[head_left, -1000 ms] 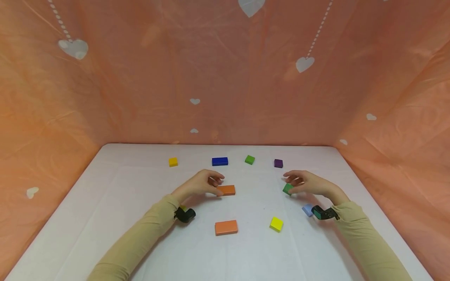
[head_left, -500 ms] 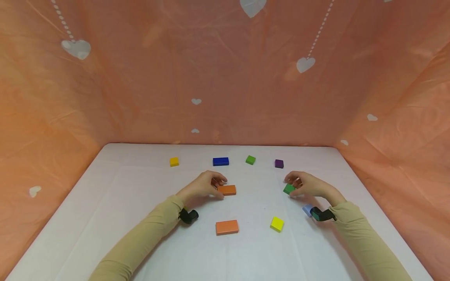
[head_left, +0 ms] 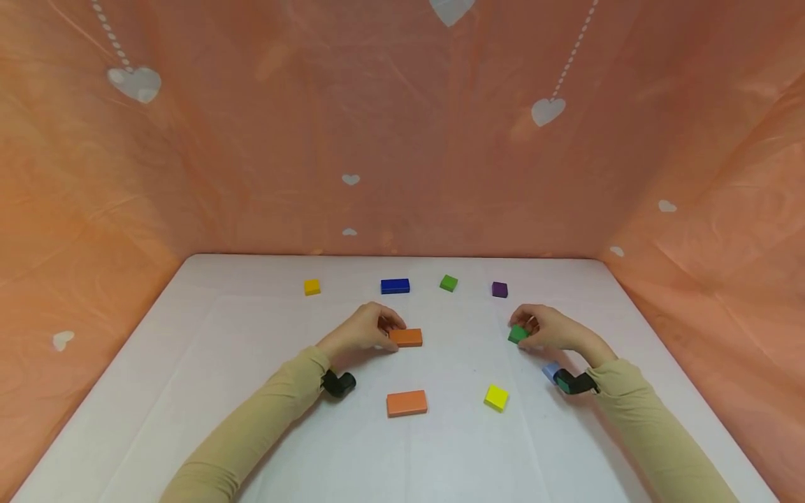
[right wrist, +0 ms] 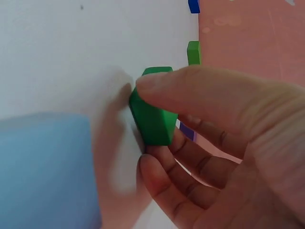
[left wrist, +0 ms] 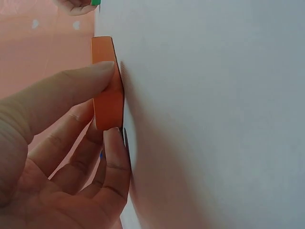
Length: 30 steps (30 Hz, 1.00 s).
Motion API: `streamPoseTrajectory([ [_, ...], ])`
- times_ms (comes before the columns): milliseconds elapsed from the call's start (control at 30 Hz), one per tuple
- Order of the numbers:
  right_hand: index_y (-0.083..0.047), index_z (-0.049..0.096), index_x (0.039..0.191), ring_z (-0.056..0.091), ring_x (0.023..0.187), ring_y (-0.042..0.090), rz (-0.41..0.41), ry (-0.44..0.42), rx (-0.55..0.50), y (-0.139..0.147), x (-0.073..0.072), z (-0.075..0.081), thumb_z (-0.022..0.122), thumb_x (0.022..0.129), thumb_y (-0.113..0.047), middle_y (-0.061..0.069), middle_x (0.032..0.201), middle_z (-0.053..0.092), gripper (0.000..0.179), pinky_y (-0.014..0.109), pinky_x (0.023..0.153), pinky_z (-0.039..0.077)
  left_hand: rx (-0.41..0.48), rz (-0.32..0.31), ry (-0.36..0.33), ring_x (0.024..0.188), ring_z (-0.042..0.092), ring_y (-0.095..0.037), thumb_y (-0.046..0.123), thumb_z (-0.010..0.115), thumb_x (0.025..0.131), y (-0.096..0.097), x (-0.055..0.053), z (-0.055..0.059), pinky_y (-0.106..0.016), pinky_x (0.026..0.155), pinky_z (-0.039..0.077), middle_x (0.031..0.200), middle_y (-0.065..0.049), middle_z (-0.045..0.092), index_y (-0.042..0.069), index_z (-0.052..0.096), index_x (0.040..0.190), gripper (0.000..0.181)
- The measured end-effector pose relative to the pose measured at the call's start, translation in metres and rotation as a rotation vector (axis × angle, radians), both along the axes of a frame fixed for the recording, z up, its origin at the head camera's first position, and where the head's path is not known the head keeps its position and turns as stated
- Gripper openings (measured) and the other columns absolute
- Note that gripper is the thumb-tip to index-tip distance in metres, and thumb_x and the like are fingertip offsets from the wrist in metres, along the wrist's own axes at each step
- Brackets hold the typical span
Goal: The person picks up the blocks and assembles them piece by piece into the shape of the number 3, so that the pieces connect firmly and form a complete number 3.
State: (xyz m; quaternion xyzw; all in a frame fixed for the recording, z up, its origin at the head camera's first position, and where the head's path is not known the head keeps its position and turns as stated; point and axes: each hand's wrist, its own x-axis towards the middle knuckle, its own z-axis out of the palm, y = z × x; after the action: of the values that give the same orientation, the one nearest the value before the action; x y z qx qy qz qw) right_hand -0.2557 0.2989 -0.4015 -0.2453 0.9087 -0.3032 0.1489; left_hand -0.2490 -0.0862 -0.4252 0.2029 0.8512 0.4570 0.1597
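My left hand (head_left: 365, 330) pinches the left end of an orange rectangular block (head_left: 406, 338) near the table's middle. In the left wrist view the thumb lies across one face of that orange block (left wrist: 108, 110), with the other fingers curled behind and below it. On the right side, my right hand (head_left: 548, 328) grips a small green block (head_left: 518, 334) between thumb and fingers. The right wrist view shows the thumb over the green block's (right wrist: 155, 121) near side; some fingers are partly hidden behind it. Under the right wrist lies a light blue block (head_left: 550, 371).
Along the back stand a yellow-orange block (head_left: 312, 287), a dark blue block (head_left: 395, 286), a light green block (head_left: 448, 283) and a purple block (head_left: 499, 290). Nearer are another orange block (head_left: 407, 404) and a yellow block (head_left: 496, 398). A white cloth covers the table (head_left: 302, 447).
Both hands have closed in: the left thumb and fingers onto the orange block, the right ones onto the green block. The green block has turned slightly. The other blocks lie where they were.
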Motion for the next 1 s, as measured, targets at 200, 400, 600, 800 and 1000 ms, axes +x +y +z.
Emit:
streamPoseTrajectory([
  [200, 0.000, 0.060, 0.105, 0.050, 0.083, 0.023, 0.016, 0.034, 0.017, -0.001, 0.000, 0.000, 0.076, 0.076, 0.001, 0.005, 0.091, 0.057, 0.033, 0.027, 0.070, 0.048, -0.028, -0.017, 0.044, 0.083, 0.056, -0.016, 0.000, 0.081, 0.072, 0.001, -0.004, -0.002, -0.027, 0.077, 0.049, 0.092, 0.001, 0.065, 0.006, 0.071, 0.101, 0.032],
  [400, -0.002, 0.060, 0.105, 0.050, 0.087, 0.023, 0.025, 0.058, 0.017, -0.008, -0.003, 0.005, 0.070, 0.074, 0.006, 0.005, 0.093, 0.057, 0.033, 0.029, 0.076, 0.048, -0.020, -0.021, 0.042, 0.081, 0.057, -0.016, 0.000, 0.083, 0.070, -0.002, -0.006, 0.002, -0.027, 0.075, 0.051, 0.094, -0.001, 0.066, 0.005, 0.072, 0.100, 0.032],
  [600, -0.001, 0.060, 0.104, 0.051, 0.088, 0.023, 0.061, 0.077, -0.005, -0.022, -0.008, 0.007, 0.071, 0.074, 0.005, 0.006, 0.095, 0.059, 0.032, 0.032, 0.078, 0.048, -0.027, -0.009, 0.043, 0.083, 0.057, -0.018, 0.000, 0.082, 0.070, -0.006, -0.011, 0.011, -0.028, 0.076, 0.051, 0.096, -0.002, 0.066, 0.006, 0.072, 0.101, 0.033],
  [800, 0.001, 0.059, 0.108, 0.052, 0.091, 0.024, 0.077, 0.056, -0.030, -0.040, -0.016, 0.010, 0.071, 0.076, 0.004, 0.006, 0.098, 0.059, 0.034, 0.038, 0.083, 0.049, -0.015, 0.020, 0.050, 0.088, 0.058, -0.020, -0.001, 0.082, 0.071, -0.008, -0.021, 0.016, -0.030, 0.083, 0.051, 0.098, -0.003, 0.065, 0.007, 0.072, 0.101, 0.033],
  [1000, 0.002, 0.060, 0.109, 0.053, 0.092, 0.025, 0.096, 0.068, -0.041, -0.061, -0.021, 0.015, 0.072, 0.077, 0.003, 0.008, 0.097, 0.059, 0.034, 0.039, 0.082, 0.048, -0.024, -0.007, 0.063, 0.090, 0.058, -0.020, 0.001, 0.083, 0.070, -0.004, -0.029, 0.020, -0.031, 0.084, 0.050, 0.101, -0.003, 0.066, 0.007, 0.072, 0.102, 0.034],
])
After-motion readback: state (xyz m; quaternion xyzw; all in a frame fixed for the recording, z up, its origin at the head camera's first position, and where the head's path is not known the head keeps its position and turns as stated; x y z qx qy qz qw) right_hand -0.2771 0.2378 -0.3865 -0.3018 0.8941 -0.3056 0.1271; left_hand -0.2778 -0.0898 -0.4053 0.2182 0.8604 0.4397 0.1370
